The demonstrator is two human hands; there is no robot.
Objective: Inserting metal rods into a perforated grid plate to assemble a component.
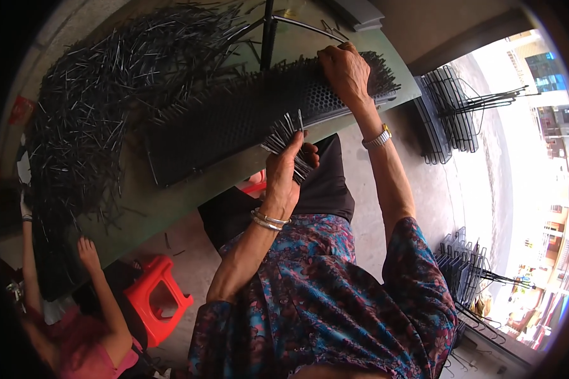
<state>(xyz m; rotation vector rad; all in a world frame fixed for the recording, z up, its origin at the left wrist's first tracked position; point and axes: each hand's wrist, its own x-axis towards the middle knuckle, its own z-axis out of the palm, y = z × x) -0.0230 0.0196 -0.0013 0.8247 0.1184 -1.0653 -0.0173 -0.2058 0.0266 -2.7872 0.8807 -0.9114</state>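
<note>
My left hand (284,167) is closed round a bundle of thin black rods (282,136), which fan out past the thumb. Just beyond it, a long black board full of round holes (234,123) lies aslant on the table. Many short black rods (382,76) stand up along the board's far side and right end. Over that right part, my right hand (348,72) has its fingers bent together and pointing down at the holes. Whatever the fingertips pinch is hidden behind the hand.
A large heap of loose black rods (107,88) covers the left of the green table (133,218). A dark metal stand (267,38) rises behind the board. At lower left, a co-worker's hand (88,252) rests by the table edge, near a red stool (161,300). Wire racks (449,114) stand right.
</note>
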